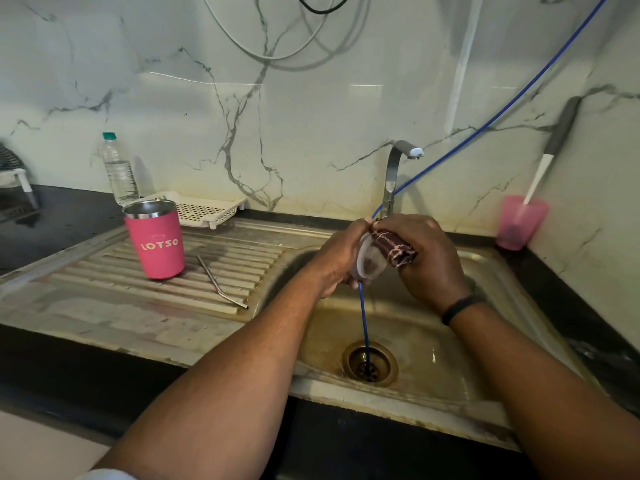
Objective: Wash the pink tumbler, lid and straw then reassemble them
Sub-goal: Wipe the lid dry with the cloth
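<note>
The pink tumbler, marked LOTSO, stands upright and lidless on the steel drainboard. A bent metal straw lies on the ribs just right of it. Over the sink basin, my left hand grips the clear lid by its edge. My right hand holds a dark red patterned cloth pressed against the lid's face. Both hands meet in front of the tap's base.
A steel tap rises behind the hands. A blue hose runs down into the drain. A water bottle and white perforated tray sit at the back left. A pink cup with a brush stands at the right corner.
</note>
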